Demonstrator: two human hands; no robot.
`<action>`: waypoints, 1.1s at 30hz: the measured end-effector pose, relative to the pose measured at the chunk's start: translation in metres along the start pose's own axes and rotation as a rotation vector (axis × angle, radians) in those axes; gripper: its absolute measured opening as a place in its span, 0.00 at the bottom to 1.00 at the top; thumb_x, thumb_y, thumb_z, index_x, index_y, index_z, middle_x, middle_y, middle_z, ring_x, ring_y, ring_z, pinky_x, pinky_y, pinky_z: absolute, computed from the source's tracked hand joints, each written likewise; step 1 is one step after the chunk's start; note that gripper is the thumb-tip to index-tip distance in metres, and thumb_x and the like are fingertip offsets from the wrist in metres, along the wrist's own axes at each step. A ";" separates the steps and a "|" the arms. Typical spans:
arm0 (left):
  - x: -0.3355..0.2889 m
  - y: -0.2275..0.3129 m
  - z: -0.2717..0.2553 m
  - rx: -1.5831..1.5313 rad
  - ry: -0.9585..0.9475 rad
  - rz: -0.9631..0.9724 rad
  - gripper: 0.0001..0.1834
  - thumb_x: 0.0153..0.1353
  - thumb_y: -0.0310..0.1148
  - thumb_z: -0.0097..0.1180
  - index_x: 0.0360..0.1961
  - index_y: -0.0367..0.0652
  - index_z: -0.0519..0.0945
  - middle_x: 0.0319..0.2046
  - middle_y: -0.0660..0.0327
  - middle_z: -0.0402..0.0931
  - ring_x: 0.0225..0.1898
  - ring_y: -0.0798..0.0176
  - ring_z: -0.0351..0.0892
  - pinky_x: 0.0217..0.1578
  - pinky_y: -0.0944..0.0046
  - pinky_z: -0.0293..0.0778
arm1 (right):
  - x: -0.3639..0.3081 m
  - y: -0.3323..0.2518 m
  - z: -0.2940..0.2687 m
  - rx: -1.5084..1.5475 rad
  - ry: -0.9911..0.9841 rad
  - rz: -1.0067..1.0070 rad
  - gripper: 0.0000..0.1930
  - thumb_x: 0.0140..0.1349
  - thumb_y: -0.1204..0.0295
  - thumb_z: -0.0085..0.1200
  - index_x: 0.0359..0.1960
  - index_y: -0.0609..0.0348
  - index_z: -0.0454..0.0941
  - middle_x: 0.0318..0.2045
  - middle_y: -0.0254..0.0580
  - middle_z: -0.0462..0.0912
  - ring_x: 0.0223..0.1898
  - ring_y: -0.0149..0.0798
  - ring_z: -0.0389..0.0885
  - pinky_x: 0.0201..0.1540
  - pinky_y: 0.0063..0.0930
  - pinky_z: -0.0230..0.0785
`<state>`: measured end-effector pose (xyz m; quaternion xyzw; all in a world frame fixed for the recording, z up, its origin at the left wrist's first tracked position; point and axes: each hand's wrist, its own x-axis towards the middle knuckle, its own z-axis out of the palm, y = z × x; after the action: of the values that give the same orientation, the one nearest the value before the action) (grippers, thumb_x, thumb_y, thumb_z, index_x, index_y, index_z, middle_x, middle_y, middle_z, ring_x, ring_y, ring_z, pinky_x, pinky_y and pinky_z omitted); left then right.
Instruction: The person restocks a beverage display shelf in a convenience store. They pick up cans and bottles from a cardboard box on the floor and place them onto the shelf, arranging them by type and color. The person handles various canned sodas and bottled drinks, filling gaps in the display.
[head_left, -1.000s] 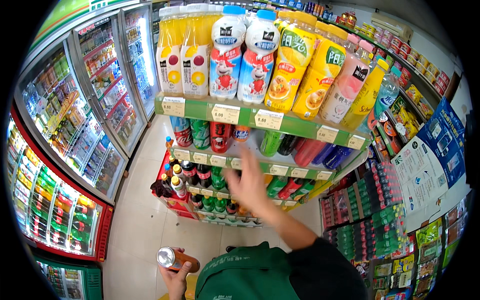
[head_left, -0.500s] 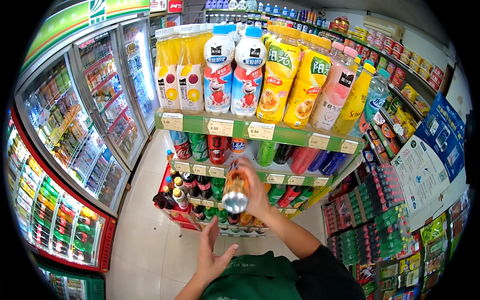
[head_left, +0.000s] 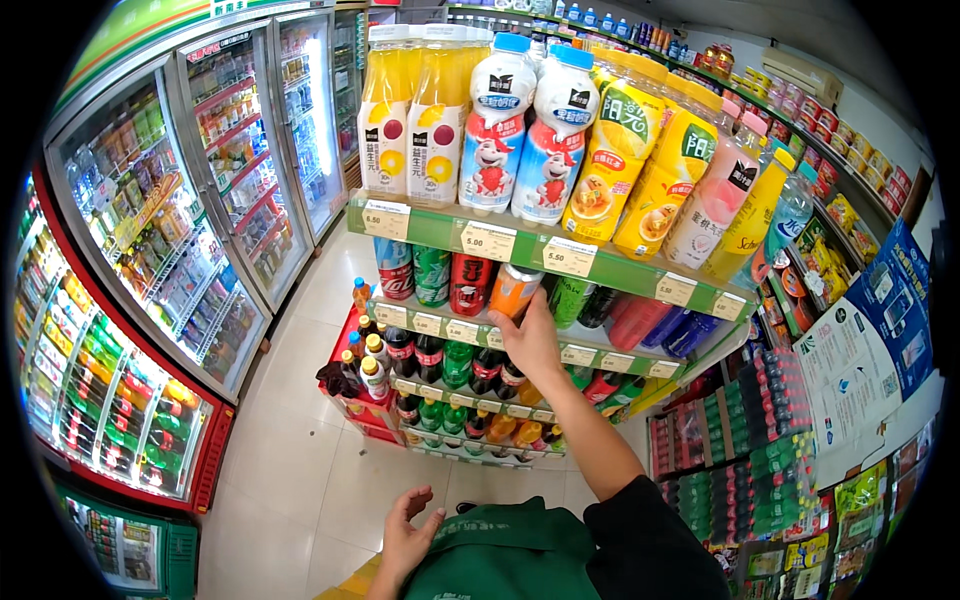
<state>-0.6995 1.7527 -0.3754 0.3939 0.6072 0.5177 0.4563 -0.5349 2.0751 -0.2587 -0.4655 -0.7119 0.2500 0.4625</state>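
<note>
My right hand (head_left: 533, 342) is closed round an orange drink can (head_left: 514, 291) with a silver end. The can leans at the front of the second shelf, its top just under the edge of the upper shelf (head_left: 620, 262). To its left stands a red and black can (head_left: 470, 284), with a green can (head_left: 432, 275) beyond it. On its right, past my fingers, is a bright green can (head_left: 571, 299). Low in front of the green apron (head_left: 500, 560), my left hand (head_left: 408, 530) holds nothing, its fingers loosely bent and apart from the thumb.
Juice and milk-drink bottles (head_left: 492, 130) line the upper shelf; soda bottles (head_left: 458, 365) fill lower shelves. Glass-door fridges (head_left: 150, 230) run along the left. Shrink-wrapped bottle packs (head_left: 745, 440) are stacked at the right, below a white and blue poster (head_left: 850, 340).
My right hand has moved forward and up with the can, from in front of the rack to the second shelf. My left hand has dropped lower, nearer the apron. The view has shifted slightly.
</note>
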 end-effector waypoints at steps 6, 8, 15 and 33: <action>-0.003 -0.011 -0.003 0.013 0.002 0.005 0.24 0.63 0.27 0.72 0.59 0.36 0.79 0.54 0.51 0.83 0.57 0.56 0.84 0.60 0.56 0.78 | 0.003 0.000 0.006 -0.063 0.019 0.026 0.38 0.64 0.67 0.70 0.69 0.68 0.62 0.56 0.66 0.80 0.55 0.63 0.82 0.56 0.48 0.76; -0.003 -0.013 -0.002 0.023 -0.022 0.007 0.23 0.64 0.28 0.72 0.58 0.36 0.80 0.53 0.51 0.83 0.56 0.56 0.84 0.60 0.56 0.79 | 0.002 0.006 0.009 -0.138 0.093 -0.072 0.37 0.64 0.67 0.70 0.69 0.66 0.63 0.54 0.61 0.82 0.53 0.57 0.85 0.55 0.44 0.77; -0.003 -0.021 -0.004 0.071 -0.088 -0.026 0.22 0.63 0.29 0.72 0.57 0.36 0.81 0.53 0.51 0.83 0.54 0.55 0.84 0.58 0.57 0.79 | 0.005 -0.006 0.006 -0.223 0.128 -0.064 0.39 0.62 0.64 0.72 0.68 0.67 0.62 0.54 0.63 0.79 0.51 0.64 0.83 0.53 0.49 0.78; 0.050 0.010 0.014 0.344 -0.364 0.262 0.21 0.63 0.32 0.71 0.56 0.39 0.82 0.51 0.51 0.83 0.49 0.51 0.83 0.52 0.56 0.79 | -0.070 -0.004 -0.041 -0.322 0.296 -0.207 0.30 0.66 0.71 0.63 0.68 0.67 0.69 0.59 0.62 0.80 0.58 0.63 0.81 0.60 0.48 0.76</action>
<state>-0.6997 1.8052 -0.3732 0.6272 0.5382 0.3821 0.4136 -0.4901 2.0081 -0.2672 -0.4893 -0.7111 0.0137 0.5047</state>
